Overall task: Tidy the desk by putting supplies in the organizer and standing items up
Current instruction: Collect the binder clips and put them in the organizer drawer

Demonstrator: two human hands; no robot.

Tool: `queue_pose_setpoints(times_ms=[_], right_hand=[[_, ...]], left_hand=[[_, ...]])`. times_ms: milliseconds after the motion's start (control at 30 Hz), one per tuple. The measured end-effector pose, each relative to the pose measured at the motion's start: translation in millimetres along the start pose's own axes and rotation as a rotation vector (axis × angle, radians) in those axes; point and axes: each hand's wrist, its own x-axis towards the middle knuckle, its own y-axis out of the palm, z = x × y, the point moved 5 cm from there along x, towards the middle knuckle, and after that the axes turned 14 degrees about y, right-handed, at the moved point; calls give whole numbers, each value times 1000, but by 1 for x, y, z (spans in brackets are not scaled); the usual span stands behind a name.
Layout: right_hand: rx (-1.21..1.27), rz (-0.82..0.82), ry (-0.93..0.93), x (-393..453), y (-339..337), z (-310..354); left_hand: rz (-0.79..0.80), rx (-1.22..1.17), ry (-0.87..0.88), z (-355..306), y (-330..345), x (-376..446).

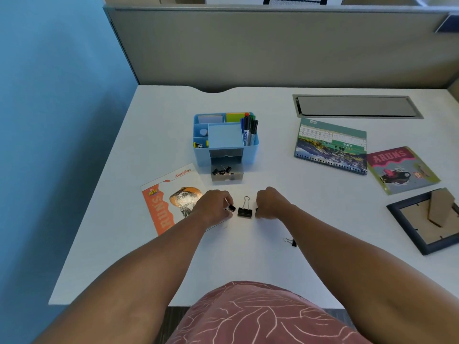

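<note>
Head view: my left grip pinches a small binder clip; my right grip curls, contents unclear. A large binder clip sits between them, organizer at twelve o'clock on the table.

- An organizer stands toward the back of the desk, markers upright in its right compartment.
- Its drawer sits just in front, with binder clips inside.
- A booklet lies left of the drawer.
- A calendar, a card and a picture frame lie flat at right.
- A binder clip sits between the left hand and right hand.
</note>
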Motion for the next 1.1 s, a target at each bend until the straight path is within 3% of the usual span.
queue_pose_setpoints(times_ms=[200, 667, 833, 1100], right_hand=[[122, -22, 43, 2, -1, -8], [129, -98, 55, 3, 3, -8], [169, -82, 84, 3, 5, -10], [180, -69, 84, 8, 5, -12]], left_hand=[[-43, -83, -68, 2, -1, -2], [-107, 8, -64, 2, -4, -1], [-209, 50, -120, 4, -7, -5], [-184, 164, -208, 10, -9, -6]])
